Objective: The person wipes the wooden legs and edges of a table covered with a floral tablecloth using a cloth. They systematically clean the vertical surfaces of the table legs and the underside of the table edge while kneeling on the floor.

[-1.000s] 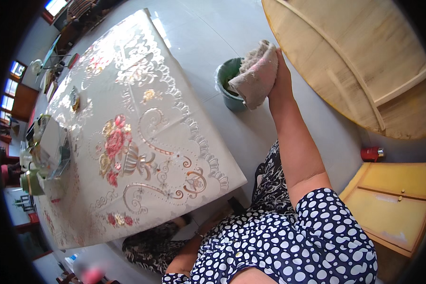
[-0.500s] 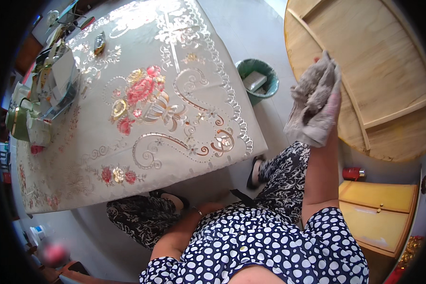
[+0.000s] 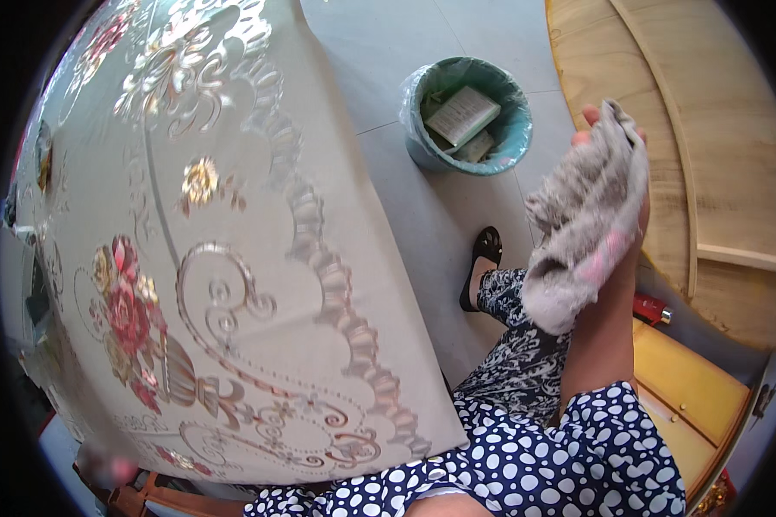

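Observation:
A crumpled grey rag with a pink patch lies across my raised right hand, over the floor on the right side. The rag covers most of the palm, and only some fingertips and the wrist show. It hangs in the air, apart from the table and from the green bin. My left hand is out of the picture, with the table's front edge where it was seen before.
A table with a shiny floral tablecloth fills the left. The bin has a plastic liner and a white box inside. A large wooden panel leans at right, above a yellow cabinet and a red cylinder.
My view has turned and come closer to the table's right edge and the bin. My right hand still holds the rag. My left hand, seen by my lap before, has gone from view.

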Tool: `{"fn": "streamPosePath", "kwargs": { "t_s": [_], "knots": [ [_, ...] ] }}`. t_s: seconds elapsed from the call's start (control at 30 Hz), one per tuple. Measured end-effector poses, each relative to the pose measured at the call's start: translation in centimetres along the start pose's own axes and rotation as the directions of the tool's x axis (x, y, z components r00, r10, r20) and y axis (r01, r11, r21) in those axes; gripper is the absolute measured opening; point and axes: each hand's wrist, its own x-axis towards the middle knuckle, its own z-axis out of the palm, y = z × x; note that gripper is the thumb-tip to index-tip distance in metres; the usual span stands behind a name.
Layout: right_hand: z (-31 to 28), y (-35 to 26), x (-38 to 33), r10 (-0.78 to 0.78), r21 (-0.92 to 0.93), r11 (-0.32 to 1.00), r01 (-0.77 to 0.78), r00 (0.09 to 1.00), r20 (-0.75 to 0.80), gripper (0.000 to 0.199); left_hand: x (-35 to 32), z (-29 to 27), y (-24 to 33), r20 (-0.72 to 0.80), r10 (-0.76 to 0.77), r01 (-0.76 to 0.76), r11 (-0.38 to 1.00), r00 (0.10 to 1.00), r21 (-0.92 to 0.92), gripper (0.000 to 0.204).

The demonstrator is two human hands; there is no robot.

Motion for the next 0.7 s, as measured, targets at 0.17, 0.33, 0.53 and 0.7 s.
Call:
{"fn": "streamPosePath", "kwargs": {
  "t_s": [0.17,0.33,0.53,0.7],
  "knots": [
    [0.4,0.4,7.2,0.103,-0.209,0.971,-0.117,0.992,-0.074,0.047,0.3,-0.6,2.8,-0.013,0.015,-0.016,0.998,1.0,-0.064,0.041],
    [0.8,0.0,11.8,0.176,-0.23,0.956,-0.182,0.983,-0.046,0.043,3.5,0.0,6.0,-0.046,0.064,-0.07,0.986,0.997,-0.153,0.041],
    [1.1,0.1,12.5,0.215,-0.18,0.965,-0.189,0.966,0.141,0.034,10.8,2.6,10.2,-0.084,0.153,-0.17,0.947,0.985,-0.274,0.041],
    [-0.4,-1.5,9.3,0.236,-0.18,0.963,-0.201,0.952,0.195,0.035,13.7,6.1,13.6,-0.11,0.058,-0.101,0.893,0.992,-0.438,0.04]
  ]
}}
